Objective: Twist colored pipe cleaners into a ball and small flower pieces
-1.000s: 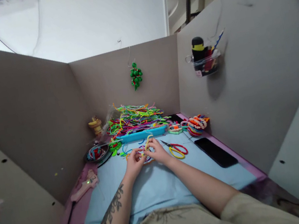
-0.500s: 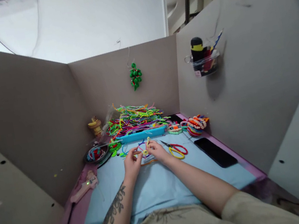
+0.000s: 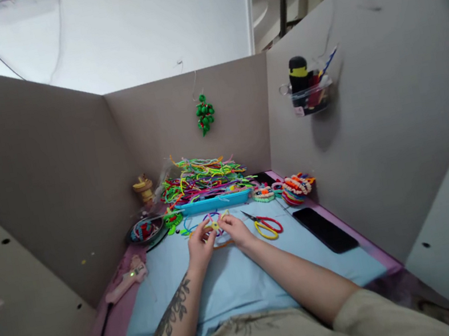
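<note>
glue gun (image 3: 125,282), pink, near left on the purple desk edge, cord trailing nearer. dark bowl (image 3: 145,230), farther in, holding mixed coloured scraps. wooden figure (image 3: 143,188), behind the bowl against the left partition. blue mat (image 3: 237,287), covering the middle of the desk. left hand (image 3: 200,246), tattooed forearm, fingers curled in, thumb and forefinger pinched shut on the left end of the pipe-cleaner twist (image 3: 216,225). pipe-cleaner twist, small, yellow with purple loops, held just above the far part of the mat, between the two hands and just near of the turquoise tray (image 3: 214,201). its long axis appears to run left to right, from one pinch to the other, so it lies right of the left fingertips and left of the right ones, both hands equally close; which end leads is too small to tell. pipe-cleaner heap (image 3: 202,177), many colours, far behind the tray. green ornament (image 3: 205,113), hanging on the far partition above the heap. right hand (image 3: 235,231), fingers bent, fingertips closed on the right end of the twist. scissors (image 3: 266,224), red and yellow handles, just right of the right hand, blades pointing far left. finished pieces (image 3: 295,185), striped, far right corner. phone (image 3: 324,228), dark, lying flat, right of the scissors. clear holder (image 3: 309,92), on the right partition, a black-and-yellow item inside.
</note>
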`<state>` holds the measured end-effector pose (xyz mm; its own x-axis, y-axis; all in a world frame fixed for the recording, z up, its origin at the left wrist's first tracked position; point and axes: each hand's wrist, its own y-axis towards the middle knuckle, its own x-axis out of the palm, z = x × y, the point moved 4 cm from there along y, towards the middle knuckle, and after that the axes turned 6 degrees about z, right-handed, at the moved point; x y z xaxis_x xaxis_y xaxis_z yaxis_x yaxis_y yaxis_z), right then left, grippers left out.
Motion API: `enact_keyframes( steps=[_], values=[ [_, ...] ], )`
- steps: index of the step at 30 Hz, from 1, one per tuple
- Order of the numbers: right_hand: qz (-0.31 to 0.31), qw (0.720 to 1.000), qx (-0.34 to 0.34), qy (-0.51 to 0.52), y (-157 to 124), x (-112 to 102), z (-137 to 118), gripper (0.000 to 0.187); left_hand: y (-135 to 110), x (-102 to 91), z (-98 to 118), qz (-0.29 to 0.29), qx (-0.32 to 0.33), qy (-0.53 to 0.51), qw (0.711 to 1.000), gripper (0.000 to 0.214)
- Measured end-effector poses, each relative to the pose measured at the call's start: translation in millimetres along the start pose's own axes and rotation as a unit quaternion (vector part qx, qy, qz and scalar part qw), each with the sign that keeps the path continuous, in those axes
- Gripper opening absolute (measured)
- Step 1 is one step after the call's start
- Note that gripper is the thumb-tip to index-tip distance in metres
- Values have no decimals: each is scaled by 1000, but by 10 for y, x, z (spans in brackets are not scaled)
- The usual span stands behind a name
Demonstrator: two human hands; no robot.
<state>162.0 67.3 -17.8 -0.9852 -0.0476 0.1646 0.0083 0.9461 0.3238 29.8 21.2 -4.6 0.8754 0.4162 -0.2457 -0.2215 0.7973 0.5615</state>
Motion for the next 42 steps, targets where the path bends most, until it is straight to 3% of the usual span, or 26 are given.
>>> enact_keyframes(
  steps=[12,16,23,33,42],
  values=[
    [-45,993,58,91,-38,79,17,20,46,17,-43,-5,-124,-129,984,30],
    [-50,992,74,88,-43,75,13,20,23,43,-57,-20,-108,-139,984,28],
    [-65,991,61,101,-38,69,9,16,-9,2,50,-22,29,-2,999,16],
    [-5,1000,2,7,-20,-3,15,23,30,-4,-55,-17,-90,-67,994,30],
    [11,998,-35,-58,-6,-38,-36,18,20,-14,-26,-10,-99,-65,993,31]
  ],
)
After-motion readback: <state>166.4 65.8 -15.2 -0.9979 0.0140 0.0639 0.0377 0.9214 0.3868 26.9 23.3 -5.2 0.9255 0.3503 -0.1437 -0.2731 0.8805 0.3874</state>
